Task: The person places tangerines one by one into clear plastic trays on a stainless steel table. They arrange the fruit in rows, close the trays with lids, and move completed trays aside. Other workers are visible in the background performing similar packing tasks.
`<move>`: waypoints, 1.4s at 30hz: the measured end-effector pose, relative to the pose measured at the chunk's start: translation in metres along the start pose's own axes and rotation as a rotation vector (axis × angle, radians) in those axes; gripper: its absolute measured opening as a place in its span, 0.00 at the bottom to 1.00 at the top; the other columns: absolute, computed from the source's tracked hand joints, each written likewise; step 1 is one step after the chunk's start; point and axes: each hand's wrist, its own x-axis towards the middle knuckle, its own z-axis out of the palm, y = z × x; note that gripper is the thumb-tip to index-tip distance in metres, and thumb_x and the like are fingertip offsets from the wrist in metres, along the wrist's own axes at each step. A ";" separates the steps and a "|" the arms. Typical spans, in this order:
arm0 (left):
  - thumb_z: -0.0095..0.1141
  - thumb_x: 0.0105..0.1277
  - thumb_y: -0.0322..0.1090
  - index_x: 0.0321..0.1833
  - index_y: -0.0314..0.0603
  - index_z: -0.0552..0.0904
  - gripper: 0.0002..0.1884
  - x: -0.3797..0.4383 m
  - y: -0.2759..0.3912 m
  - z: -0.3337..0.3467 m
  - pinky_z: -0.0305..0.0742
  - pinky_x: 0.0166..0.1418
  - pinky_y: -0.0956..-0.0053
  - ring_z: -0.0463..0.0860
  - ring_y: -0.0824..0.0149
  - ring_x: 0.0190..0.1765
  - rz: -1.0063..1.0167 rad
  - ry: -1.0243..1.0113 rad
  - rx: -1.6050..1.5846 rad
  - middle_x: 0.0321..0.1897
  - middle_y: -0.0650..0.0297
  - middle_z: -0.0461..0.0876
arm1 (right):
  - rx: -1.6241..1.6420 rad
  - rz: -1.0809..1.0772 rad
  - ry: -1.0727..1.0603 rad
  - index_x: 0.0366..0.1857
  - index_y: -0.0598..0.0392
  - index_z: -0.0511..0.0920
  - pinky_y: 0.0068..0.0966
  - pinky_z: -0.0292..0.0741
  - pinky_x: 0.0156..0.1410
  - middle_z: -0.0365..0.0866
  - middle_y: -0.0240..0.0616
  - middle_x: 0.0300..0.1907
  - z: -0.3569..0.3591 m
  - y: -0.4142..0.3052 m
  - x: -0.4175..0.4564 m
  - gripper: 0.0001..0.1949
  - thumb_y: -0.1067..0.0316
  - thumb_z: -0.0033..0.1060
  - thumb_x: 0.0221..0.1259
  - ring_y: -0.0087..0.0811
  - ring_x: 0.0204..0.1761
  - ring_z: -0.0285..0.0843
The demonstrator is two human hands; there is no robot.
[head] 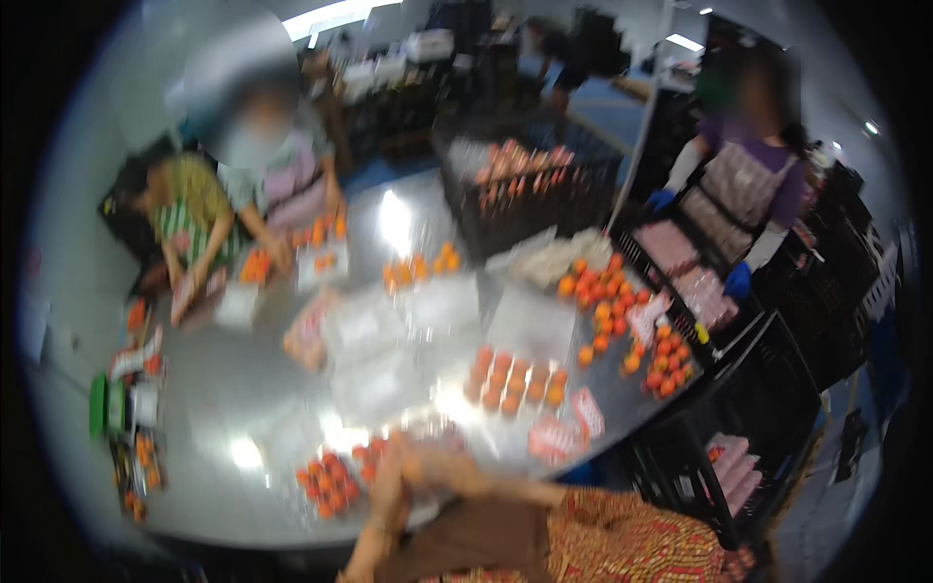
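Motion blurs my left hand [391, 466] and my right hand [441, 470], which are close together at the table's near edge. Whether they hold anything between them is too smeared to tell. Just beyond and left of them lie round red-orange fruits [375, 453], partly hidden by the hands. Farther left, a clear pack of similar fruits [328, 483] rests on the metal table [211, 408]. Ahead to the right stands a clear tray of paler orange fruits in rows [516, 380]. Pink-and-white printed packaging [557, 439] lies right of my right hand.
Clear plastic trays [372, 379] occupy the table's middle. Loose fruits [609, 295] spread along its right side. A black crate [532, 211] stands at the back. Two people work at the far left; another person with blue gloves [738, 280] handles a crate at right. Black crates [678, 466] flank my right.
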 end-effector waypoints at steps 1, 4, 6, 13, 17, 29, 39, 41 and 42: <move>0.51 0.83 0.41 0.70 0.42 0.75 0.19 -0.001 -0.002 -0.019 0.77 0.67 0.69 0.79 0.67 0.64 0.118 0.023 0.027 0.62 0.65 0.80 | 0.199 0.182 -0.049 0.76 0.53 0.66 0.26 0.78 0.61 0.76 0.32 0.63 -0.005 -0.045 0.014 0.26 0.55 0.53 0.82 0.26 0.59 0.75; 0.51 0.83 0.37 0.60 0.42 0.79 0.11 -0.013 -0.002 -0.024 0.81 0.56 0.72 0.83 0.72 0.51 0.218 0.110 0.083 0.57 0.63 0.81 | 0.595 0.490 0.031 0.75 0.52 0.67 0.31 0.79 0.67 0.77 0.35 0.66 -0.032 -0.154 0.037 0.27 0.60 0.63 0.77 0.29 0.65 0.76; 0.49 0.84 0.39 0.59 0.40 0.80 0.13 -0.013 -0.004 -0.023 0.82 0.56 0.72 0.84 0.71 0.51 0.219 0.060 0.111 0.54 0.63 0.82 | 0.564 0.397 0.075 0.70 0.53 0.70 0.31 0.78 0.68 0.78 0.35 0.65 -0.038 -0.160 0.042 0.24 0.64 0.66 0.74 0.30 0.67 0.75; 0.47 0.84 0.51 0.63 0.39 0.78 0.22 -0.025 -0.010 -0.019 0.80 0.54 0.71 0.83 0.69 0.54 0.046 -0.113 -0.098 0.56 0.63 0.82 | 0.452 0.303 0.010 0.69 0.54 0.73 0.29 0.72 0.72 0.76 0.38 0.70 -0.033 -0.154 0.044 0.22 0.68 0.63 0.74 0.30 0.73 0.70; 0.46 0.85 0.51 0.64 0.36 0.77 0.23 -0.025 -0.013 -0.013 0.79 0.57 0.71 0.82 0.70 0.54 0.074 -0.089 -0.044 0.56 0.64 0.82 | 0.458 0.384 0.016 0.67 0.56 0.75 0.27 0.75 0.68 0.78 0.39 0.68 -0.031 -0.162 0.044 0.18 0.64 0.57 0.78 0.30 0.69 0.74; 0.59 0.79 0.31 0.70 0.36 0.75 0.20 -0.024 -0.015 0.001 0.76 0.69 0.66 0.78 0.67 0.66 0.285 -0.058 0.028 0.65 0.60 0.77 | 0.498 0.457 0.379 0.59 0.63 0.79 0.27 0.80 0.61 0.85 0.42 0.54 -0.028 -0.143 0.036 0.21 0.56 0.38 0.87 0.28 0.56 0.83; 0.69 0.63 0.22 0.65 0.35 0.78 0.26 -0.012 -0.029 -0.013 0.75 0.68 0.67 0.80 0.63 0.63 0.714 0.079 0.743 0.60 0.59 0.81 | 0.365 0.491 0.262 0.61 0.62 0.77 0.27 0.81 0.58 0.85 0.37 0.51 -0.031 -0.149 0.023 0.17 0.62 0.63 0.78 0.23 0.53 0.82; 0.69 0.62 0.21 0.65 0.35 0.78 0.27 -0.010 -0.031 -0.015 0.76 0.68 0.66 0.81 0.62 0.63 0.755 0.104 0.834 0.59 0.58 0.81 | 0.321 0.444 0.285 0.60 0.63 0.77 0.28 0.81 0.57 0.84 0.39 0.51 -0.030 -0.146 0.022 0.18 0.66 0.67 0.73 0.27 0.52 0.84; 0.69 0.62 0.21 0.66 0.36 0.78 0.27 -0.010 -0.032 -0.013 0.76 0.68 0.67 0.81 0.62 0.62 0.723 0.113 0.793 0.60 0.58 0.81 | 0.291 0.421 0.300 0.59 0.63 0.78 0.28 0.81 0.56 0.84 0.39 0.52 -0.032 -0.146 0.020 0.18 0.69 0.70 0.71 0.29 0.52 0.84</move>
